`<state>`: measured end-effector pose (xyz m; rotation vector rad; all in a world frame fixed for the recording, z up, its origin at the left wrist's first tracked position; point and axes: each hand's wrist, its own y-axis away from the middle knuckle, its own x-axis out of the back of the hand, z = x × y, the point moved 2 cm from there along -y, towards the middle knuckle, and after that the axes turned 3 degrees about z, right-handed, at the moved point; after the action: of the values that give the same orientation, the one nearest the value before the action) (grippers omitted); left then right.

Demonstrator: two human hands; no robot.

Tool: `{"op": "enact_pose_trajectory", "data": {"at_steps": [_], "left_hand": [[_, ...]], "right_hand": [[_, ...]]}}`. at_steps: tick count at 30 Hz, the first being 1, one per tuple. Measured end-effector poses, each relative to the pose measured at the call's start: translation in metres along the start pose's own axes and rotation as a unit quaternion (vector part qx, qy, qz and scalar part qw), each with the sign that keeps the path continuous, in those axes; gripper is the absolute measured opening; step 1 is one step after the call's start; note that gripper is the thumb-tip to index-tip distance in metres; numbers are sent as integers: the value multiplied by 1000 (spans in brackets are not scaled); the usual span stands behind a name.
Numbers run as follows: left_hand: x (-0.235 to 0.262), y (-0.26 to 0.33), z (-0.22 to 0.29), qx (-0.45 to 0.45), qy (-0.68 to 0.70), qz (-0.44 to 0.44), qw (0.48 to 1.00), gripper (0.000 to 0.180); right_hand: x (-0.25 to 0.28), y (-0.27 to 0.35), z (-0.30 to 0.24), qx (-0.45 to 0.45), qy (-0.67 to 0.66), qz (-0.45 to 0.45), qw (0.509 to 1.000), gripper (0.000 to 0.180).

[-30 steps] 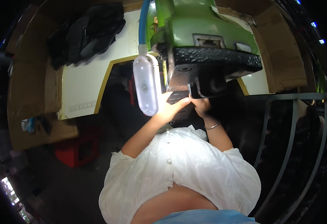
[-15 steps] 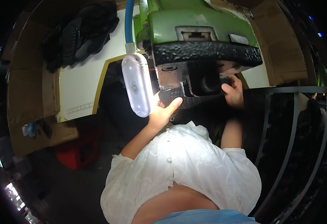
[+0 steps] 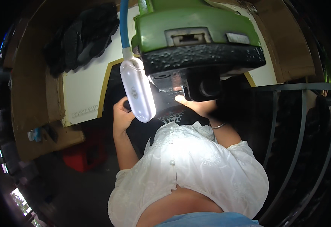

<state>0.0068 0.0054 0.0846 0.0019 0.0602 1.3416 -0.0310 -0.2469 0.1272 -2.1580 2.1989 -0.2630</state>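
My left hand (image 3: 122, 116) is closed on the edge of a black, soft-looking piece (image 3: 127, 104), just left of the lamp. Under the green machine head, my right hand (image 3: 200, 107) has its thumb pointing left, on top of dark material; its other fingers are mostly hidden, apparently gripping the same piece. The green machine (image 3: 195, 28), which looks like an industrial sewing machine, hangs over both hands with its black underside. A lit white lamp (image 3: 138, 90) on a blue tube (image 3: 124, 28) shines beside the left hand.
A heap of black pieces (image 3: 83, 39) lies on the white tabletop (image 3: 80, 89) at the far left. Cardboard walls (image 3: 31, 90) border the table. To the right stands a metal rack (image 3: 299, 121). A red stool (image 3: 84, 155) is on the floor at lower left.
My left hand has moved left, from beside the machine's underside to the lamp's outer side. My right hand has shifted left and lower under the machine. The view has moved slightly.
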Motion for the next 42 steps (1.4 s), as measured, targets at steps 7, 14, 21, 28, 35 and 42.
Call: {"op": "enact_pose_trajectory", "data": {"at_steps": [7, 14, 21, 28, 35, 42], "left_hand": [[-73, 8, -33, 103, -104, -281, 949, 42], [-111, 7, -14, 67, -26, -168, 983, 25], [-93, -1, 9, 25, -109, -32, 993, 23], [-78, -4, -3, 15, -197, 0, 980, 21], [-77, -6, -8, -55, -215, 36, 974, 28], [-81, -4, 0, -17, -165, 10, 986, 30]], "right_hand": [[-5, -7, -5, 4, 7, -6, 1000, 60], [30, 0, -7, -46, -20, 40, 998, 34], [48, 18, 7, -40, -89, 108, 989, 14], [29, 18, 14, -52, -85, 107, 989, 14], [17, 14, 12, -48, -54, 81, 994, 15], [17, 14, 15, -71, -86, 91, 990, 12]]}}
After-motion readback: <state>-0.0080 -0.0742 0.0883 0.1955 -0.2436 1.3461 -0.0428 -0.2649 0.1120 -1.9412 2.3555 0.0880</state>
